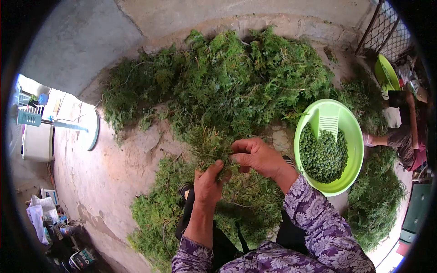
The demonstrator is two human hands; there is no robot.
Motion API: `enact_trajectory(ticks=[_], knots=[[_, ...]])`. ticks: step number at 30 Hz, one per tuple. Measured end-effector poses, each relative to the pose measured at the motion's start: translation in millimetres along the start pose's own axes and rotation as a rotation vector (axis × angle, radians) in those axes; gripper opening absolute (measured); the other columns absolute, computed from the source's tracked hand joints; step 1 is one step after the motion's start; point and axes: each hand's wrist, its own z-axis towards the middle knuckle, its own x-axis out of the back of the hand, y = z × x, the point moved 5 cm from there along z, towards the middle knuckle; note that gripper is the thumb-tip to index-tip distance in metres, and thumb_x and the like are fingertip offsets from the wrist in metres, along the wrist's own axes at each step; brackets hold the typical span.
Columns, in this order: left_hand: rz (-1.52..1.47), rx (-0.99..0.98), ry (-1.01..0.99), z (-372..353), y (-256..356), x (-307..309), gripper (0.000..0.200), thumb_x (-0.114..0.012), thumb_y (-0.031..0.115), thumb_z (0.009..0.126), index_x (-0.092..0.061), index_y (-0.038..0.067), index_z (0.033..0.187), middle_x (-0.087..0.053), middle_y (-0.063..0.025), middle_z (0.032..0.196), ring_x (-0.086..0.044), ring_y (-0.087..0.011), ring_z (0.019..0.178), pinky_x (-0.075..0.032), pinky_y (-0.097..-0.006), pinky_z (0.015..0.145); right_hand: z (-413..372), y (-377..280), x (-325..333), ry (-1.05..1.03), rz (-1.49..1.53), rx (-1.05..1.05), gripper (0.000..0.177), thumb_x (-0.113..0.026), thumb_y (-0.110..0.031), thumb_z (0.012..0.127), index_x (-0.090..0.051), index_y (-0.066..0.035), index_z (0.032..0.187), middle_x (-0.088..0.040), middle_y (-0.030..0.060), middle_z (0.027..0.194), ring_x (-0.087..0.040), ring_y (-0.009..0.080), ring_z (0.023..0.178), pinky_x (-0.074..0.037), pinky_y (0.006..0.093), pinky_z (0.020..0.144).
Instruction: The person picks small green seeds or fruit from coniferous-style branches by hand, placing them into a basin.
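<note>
My left hand (210, 185) is closed round a leafy evergreen sprig (205, 144), whose scaly green foliage stands up above the fingers. My right hand (256, 157) is at the sprig's right side, thumb and forefinger pinched together close to the left thumb. Whatever lies between those right fingertips is too small or hidden to make out. Right of my right hand stands a light green plastic basin (354, 157) with a ribbed washboard panel. Many small round green cones (323, 157) lie in it.
A large heap of cut evergreen branches (227, 82) lies along the wall. More branches (159, 214) cover the ground around my feet. Another person's leg (380, 139) reaches in at the right, near a second green basin (387, 73). A pedestal fan (91, 129) stands left.
</note>
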Motion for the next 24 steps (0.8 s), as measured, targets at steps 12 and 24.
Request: enact_trajectory(ticks=[12, 24], knots=[[-0.202, 0.12, 0.036, 0, 17, -20, 0.017, -0.057, 0.009, 0.076, -0.055, 0.006, 0.093, -0.058, -0.0036, 0.082, -0.056, -0.0154, 0.07, -0.046, -0.0308, 0.058, 3, -5, 5, 0.12, -0.29, 0.262, 0.029, -0.066, -0.012, 0.072, -0.053, 0.002, 0.095, -0.051, -0.0009, 0.07, -0.047, 0.0063, 0.057, -0.041, 0.0206, 0.05], [-0.466, 0.162, -0.163, -6, 15, -12, 0.036, -0.054, 0.023, 0.072, -0.052, -0.001, 0.098, -0.058, -0.0089, 0.079, -0.05, -0.0168, 0.058, -0.038, -0.0285, 0.053, -5, -8, -5, -0.031, 0.57, -0.007, 0.016, -0.049, -0.015, 0.081, -0.051, -0.003, 0.091, -0.055, 0.0055, 0.081, -0.055, 0.0109, 0.063, -0.042, 0.0207, 0.047]])
